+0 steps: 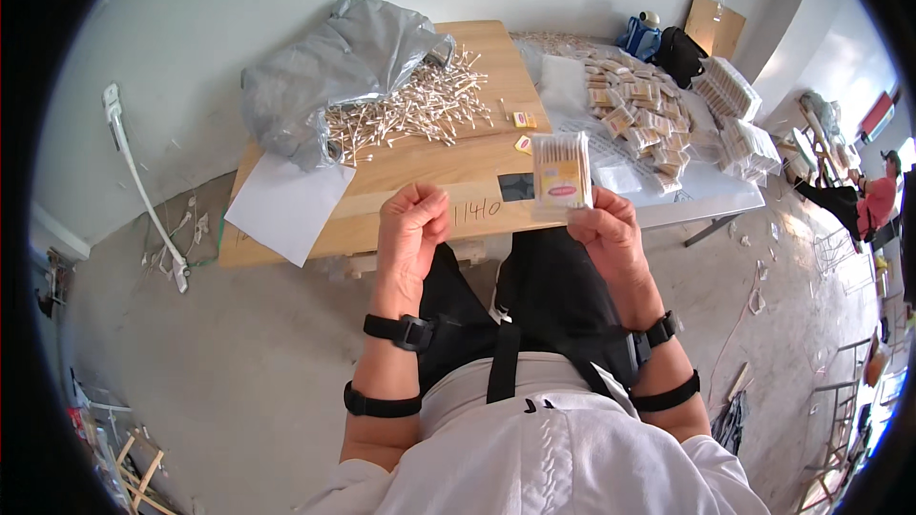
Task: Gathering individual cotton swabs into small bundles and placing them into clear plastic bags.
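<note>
My right hand [611, 229] pinches a clear packet of cotton swabs [560, 172] by its lower edge, thumb and fingers closed on it, holding it upright above the near edge of the wooden table [448, 172]. My left hand [412, 224] is curled into a loose fist, fingers folded toward the palm; I cannot tell whether anything small sits inside it. At eleven o'clock from the packet lies a heap of loose cotton swabs [420, 105] spilling from a grey plastic bag [334, 67]; at one o'clock, filled packets [634, 105] pile on a white table [716, 186]. A white paper sheet [286, 205] hangs off the table's edge at nine o'clock from my left hand
</note>
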A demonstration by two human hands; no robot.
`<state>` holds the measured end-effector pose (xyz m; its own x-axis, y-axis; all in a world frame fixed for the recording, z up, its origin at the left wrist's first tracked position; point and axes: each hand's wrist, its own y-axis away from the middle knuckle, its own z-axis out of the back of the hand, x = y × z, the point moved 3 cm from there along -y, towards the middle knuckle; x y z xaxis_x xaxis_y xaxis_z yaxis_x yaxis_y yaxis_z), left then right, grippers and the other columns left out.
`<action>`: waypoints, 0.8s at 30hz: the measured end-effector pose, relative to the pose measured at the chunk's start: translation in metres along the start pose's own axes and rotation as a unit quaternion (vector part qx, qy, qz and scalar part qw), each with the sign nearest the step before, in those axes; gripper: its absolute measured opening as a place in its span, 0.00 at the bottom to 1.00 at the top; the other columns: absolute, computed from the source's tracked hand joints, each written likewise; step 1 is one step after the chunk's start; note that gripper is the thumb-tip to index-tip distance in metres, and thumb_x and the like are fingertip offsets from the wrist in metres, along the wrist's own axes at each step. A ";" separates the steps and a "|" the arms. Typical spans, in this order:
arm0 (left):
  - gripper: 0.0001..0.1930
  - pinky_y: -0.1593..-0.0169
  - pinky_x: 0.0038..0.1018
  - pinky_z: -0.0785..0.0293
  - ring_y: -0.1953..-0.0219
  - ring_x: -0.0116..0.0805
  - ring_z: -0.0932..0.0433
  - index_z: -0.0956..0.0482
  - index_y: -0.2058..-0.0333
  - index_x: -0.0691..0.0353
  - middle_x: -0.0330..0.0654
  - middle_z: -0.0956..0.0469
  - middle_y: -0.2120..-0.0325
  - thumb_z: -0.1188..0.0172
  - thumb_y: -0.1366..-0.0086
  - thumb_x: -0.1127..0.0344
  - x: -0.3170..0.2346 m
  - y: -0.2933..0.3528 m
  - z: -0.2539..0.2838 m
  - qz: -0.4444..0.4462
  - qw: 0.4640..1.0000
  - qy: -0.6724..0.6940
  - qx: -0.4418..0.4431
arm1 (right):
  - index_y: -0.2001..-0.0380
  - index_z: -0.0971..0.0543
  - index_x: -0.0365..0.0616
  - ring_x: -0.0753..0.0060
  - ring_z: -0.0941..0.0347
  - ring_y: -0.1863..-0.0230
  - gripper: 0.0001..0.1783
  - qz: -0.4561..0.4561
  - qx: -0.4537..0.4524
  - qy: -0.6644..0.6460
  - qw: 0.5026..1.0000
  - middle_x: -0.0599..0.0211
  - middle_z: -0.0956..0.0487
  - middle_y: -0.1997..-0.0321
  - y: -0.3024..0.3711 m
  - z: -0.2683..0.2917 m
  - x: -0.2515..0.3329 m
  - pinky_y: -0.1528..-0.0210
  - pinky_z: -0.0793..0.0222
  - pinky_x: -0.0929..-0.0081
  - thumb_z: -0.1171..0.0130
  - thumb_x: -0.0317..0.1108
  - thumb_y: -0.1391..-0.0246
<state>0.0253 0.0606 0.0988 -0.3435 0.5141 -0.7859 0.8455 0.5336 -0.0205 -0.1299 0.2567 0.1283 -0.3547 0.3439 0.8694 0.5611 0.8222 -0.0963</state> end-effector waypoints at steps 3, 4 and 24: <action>0.30 0.53 0.25 0.32 0.59 0.26 0.26 0.27 0.48 0.64 0.37 0.23 0.62 0.28 0.47 0.57 -0.008 0.004 -0.051 -0.075 0.994 -0.072 0.029 | 0.75 0.23 0.39 0.86 0.35 0.74 0.01 0.030 0.019 0.090 0.995 0.77 0.26 0.77 0.006 -0.016 0.003 0.68 0.40 0.86 0.41 0.22 0.52; 0.28 0.53 0.26 0.31 0.59 0.27 0.25 0.26 0.50 0.64 0.38 0.22 0.62 0.28 0.47 0.59 -0.009 0.006 -0.067 -0.098 0.993 -0.059 0.031 | 0.73 0.22 0.39 0.86 0.32 0.69 0.03 0.028 0.047 0.101 0.993 0.78 0.24 0.74 0.006 -0.023 0.001 0.62 0.36 0.85 0.39 0.20 0.52; 0.12 0.60 0.22 0.25 0.65 0.27 0.21 0.20 0.66 0.68 0.40 0.20 0.66 0.28 0.49 0.74 -0.025 0.027 -0.113 -0.322 0.865 -0.362 0.130 | 0.70 0.23 0.38 0.88 0.29 0.67 0.04 0.035 0.058 0.088 0.994 0.76 0.23 0.70 0.006 -0.030 -0.011 0.63 0.33 0.86 0.39 0.19 0.48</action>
<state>0.0107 0.1383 0.1873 -0.5104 -0.4400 -0.7388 0.6698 0.3354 -0.6625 -0.1006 0.2445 0.1326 -0.1758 0.3255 0.9290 0.4857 0.8496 -0.2058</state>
